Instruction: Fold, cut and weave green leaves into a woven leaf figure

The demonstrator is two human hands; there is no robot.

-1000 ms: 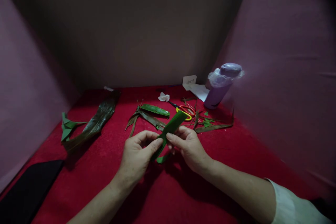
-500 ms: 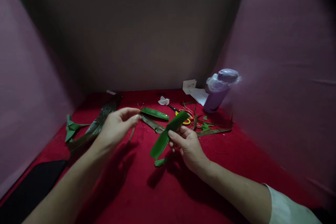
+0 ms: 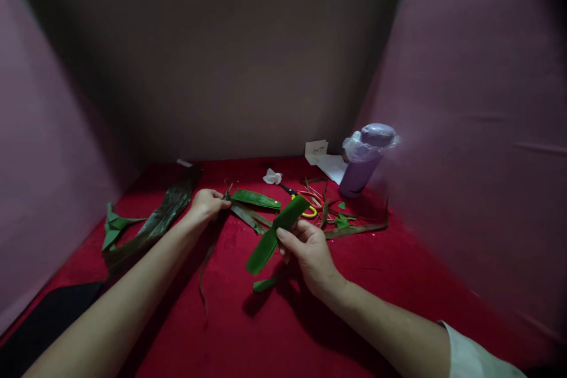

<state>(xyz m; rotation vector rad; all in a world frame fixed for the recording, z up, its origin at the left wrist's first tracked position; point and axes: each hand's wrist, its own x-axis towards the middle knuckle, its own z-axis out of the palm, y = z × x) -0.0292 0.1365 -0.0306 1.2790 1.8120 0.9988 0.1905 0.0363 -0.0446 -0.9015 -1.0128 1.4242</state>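
My right hand [image 3: 308, 254] pinches a bright green leaf strip [image 3: 277, 233] near its middle and holds it tilted above the red cloth [image 3: 381, 271]. My left hand [image 3: 206, 204] is stretched out to the left of it, with the fingers closed on the end of a thin dark leaf strip [image 3: 208, 254] that trails back toward me. Just past the left fingertips lie a green leaf piece [image 3: 256, 199] and darker strips [image 3: 248, 217]. A small green offcut [image 3: 266, 283] lies under the right hand.
A long dark leaf [image 3: 155, 221] and a folded green leaf shape [image 3: 113, 227] lie at the left. Scissors with yellow and red handles [image 3: 308, 204] sit among leaf scraps [image 3: 349, 224]. A purple bottle [image 3: 365, 159], white papers [image 3: 328, 159] and a white crumpled bit [image 3: 271, 176] stand at the back. A black object [image 3: 44, 319] is near left.
My left hand let go of the green strip, reached out to the far left and closed on a thin dark strip. The right hand kept the green strip and shifted slightly left.
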